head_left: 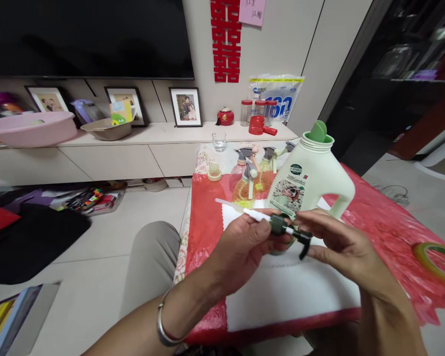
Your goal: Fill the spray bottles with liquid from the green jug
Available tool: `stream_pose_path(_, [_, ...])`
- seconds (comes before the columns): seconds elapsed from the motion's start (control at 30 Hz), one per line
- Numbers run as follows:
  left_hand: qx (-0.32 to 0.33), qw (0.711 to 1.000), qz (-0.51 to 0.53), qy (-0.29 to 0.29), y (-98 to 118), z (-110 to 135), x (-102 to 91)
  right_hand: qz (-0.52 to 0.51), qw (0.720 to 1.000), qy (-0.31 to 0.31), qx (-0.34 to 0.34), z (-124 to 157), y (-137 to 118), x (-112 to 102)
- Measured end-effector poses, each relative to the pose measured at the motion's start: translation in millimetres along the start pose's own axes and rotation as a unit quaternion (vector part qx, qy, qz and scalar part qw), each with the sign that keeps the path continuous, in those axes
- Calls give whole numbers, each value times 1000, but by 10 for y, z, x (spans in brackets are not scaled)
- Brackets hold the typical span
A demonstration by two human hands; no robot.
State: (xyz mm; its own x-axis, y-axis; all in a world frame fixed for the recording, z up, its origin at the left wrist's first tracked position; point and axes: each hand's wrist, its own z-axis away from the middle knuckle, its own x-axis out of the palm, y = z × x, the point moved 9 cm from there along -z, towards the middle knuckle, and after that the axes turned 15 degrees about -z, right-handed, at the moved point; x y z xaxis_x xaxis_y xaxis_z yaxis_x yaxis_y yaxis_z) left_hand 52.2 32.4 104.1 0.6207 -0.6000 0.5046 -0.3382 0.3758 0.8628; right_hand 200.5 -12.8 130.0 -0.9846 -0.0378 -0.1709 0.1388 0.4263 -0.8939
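A dark green pump dispenser head (pixel 279 225) with a white stem and a clear dip tube lies almost level above the table. My left hand (pixel 248 242), wearing a silver bangle, pinches it round the collar. At its black nozzle, my right hand (pixel 337 242) is cupped with thumb and fingers apart; whether it touches the nozzle I cannot tell. Behind the hands stands a large pale green jug (pixel 304 173) with a green scoop-like piece (pixel 318 131) in its mouth. A greenish container beneath the pump is mostly hidden by my hands.
Several spray bottles (pixel 244 190) stand left of the jug, near a pale cap (pixel 214 172) and a glass (pixel 219 142). A white sheet (pixel 289 296) covers part of the red tablecloth (pixel 207 212). At right lies a tape roll (pixel 435 262). Behind runs a low cabinet (pixel 114 160).
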Motion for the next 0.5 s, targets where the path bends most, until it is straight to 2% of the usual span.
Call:
stream_pose_path(0.07, [-8,999,15,-28,-40,-32,171,45,998,-13,-30,9,-147,58])
stream_pose_path(0.17, [-13,998,42,-36,-107,-67,319,94,990,-5,-107,43,-410,75])
stream_pose_path(0.27, [-22,997,67,-37,-160,-87,438,116,978,36,-170,96,-607,47])
stream_pose_path(0.33, [-23,996,72,-43,-160,-88,515,119,972,88,-185,130,-667,-6])
stream_pose_path(0.4, [-35,997,56,-47,-174,-74,558,104,960,172,-197,187,-713,-118])
stream_pose_path(0.5, [-64,997,-21,-29,-239,-32,469,76,919,316,-222,323,-785,-340])
